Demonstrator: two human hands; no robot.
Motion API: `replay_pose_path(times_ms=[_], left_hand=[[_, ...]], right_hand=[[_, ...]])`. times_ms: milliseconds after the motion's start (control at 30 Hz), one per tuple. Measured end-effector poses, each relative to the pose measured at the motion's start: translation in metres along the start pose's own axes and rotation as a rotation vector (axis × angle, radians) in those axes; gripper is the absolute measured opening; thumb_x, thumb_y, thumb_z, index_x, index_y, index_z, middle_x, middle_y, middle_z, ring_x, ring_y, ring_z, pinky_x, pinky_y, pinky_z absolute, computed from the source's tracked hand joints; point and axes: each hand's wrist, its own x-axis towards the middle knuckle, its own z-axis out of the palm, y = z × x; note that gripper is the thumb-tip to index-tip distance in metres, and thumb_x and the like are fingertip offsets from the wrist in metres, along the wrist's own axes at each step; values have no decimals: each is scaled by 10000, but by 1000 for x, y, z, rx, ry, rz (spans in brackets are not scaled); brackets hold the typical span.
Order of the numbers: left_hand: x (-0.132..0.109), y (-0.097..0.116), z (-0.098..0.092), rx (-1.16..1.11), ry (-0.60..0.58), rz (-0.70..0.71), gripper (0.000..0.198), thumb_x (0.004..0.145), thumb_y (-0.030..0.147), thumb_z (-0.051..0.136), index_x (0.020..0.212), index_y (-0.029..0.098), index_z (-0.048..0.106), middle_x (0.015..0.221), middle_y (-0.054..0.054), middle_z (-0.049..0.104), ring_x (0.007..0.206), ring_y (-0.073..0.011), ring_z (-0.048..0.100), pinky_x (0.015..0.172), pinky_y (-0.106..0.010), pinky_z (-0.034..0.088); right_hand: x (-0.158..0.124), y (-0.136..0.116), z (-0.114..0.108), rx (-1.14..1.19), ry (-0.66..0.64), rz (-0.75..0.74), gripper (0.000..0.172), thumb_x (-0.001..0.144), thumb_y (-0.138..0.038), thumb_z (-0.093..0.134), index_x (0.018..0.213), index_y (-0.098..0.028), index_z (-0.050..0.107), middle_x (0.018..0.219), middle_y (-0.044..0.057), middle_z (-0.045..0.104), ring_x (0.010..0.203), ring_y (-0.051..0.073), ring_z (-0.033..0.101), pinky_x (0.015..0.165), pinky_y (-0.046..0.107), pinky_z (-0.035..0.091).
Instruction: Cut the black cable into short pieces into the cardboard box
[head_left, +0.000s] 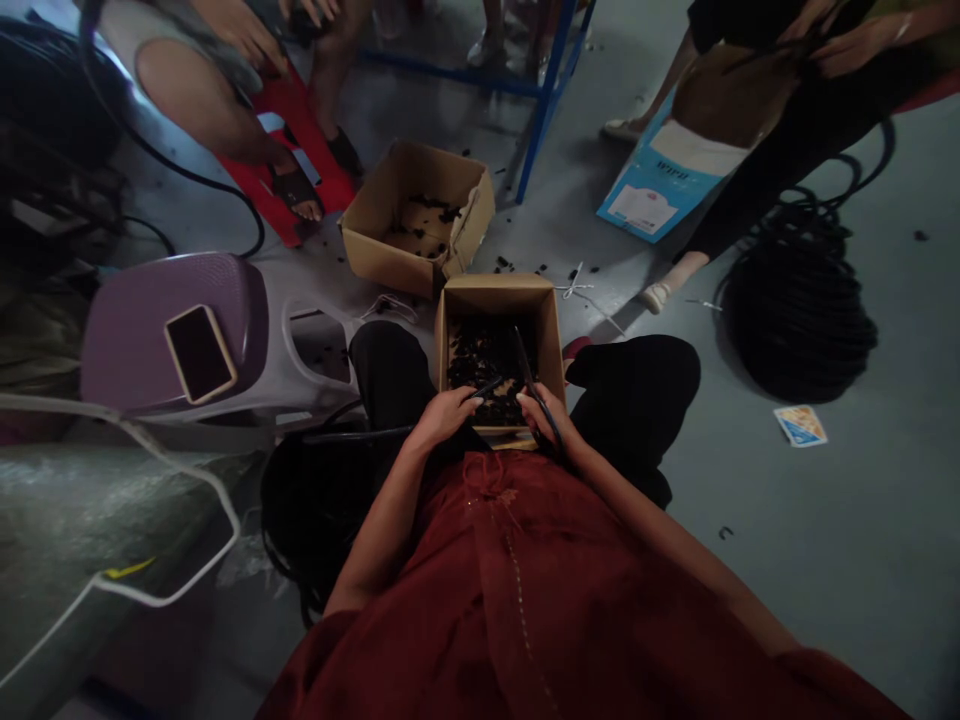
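Observation:
My left hand [447, 412] is closed round a thin black cable [489, 385] whose end points right over an open cardboard box [496, 296]. My right hand [546, 412] grips a dark, long-bladed tool [523, 362] that angles up over the box; I cannot tell exactly what tool it is. The box stands on the floor between my knees and holds several small black scraps [484, 355]. Both hands hover at the box's near edge, a little apart from each other.
A second cardboard box [416, 215] with scraps stands farther away. A phone [199, 352] lies on a purple stool [135, 335] at left. A big coil of black cable [799, 310] rests on the floor at right. Other people sit at the top left and top right.

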Motion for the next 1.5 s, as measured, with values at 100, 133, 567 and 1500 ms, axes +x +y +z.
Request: replay_pose_path(times_ms=[100, 133, 567, 1500], left_hand=[[-6, 8, 1, -3, -41, 15, 305, 847, 356, 449, 994, 177, 646, 838, -23, 659, 740, -145, 572, 657, -222, 401], [-8, 11, 2, -2, -54, 21, 307, 846, 354, 453, 1009, 178, 645, 857, -25, 663, 753, -148, 576, 669, -224, 407], [-41, 54, 9, 112, -71, 94, 352, 892, 328, 398, 1162, 197, 582, 1143, -75, 632, 1023, -205, 587, 879, -276, 425], [-34, 49, 6, 365, 210, 68, 449, 884, 313, 464, 1317, 197, 444, 1130, -102, 606, 1021, -205, 575, 861, -293, 437]], right_hand=[[3, 4, 1, 155, 17, 23, 418, 735, -556, 517, 953, -211, 427, 667, -44, 508, 482, 92, 452, 467, 228, 410], [3, 4, 1, 185, 13, 24, 433, 720, -546, 543, 966, -211, 422, 681, -38, 521, 510, 99, 481, 492, 236, 433], [-8, -34, -2, 363, -51, 34, 401, 696, -420, 601, 1006, -251, 411, 794, -36, 533, 523, 95, 510, 493, 250, 457], [17, -71, -7, 412, 142, -34, 444, 647, -435, 678, 969, -242, 442, 636, -71, 501, 452, 84, 494, 445, 228, 421]])
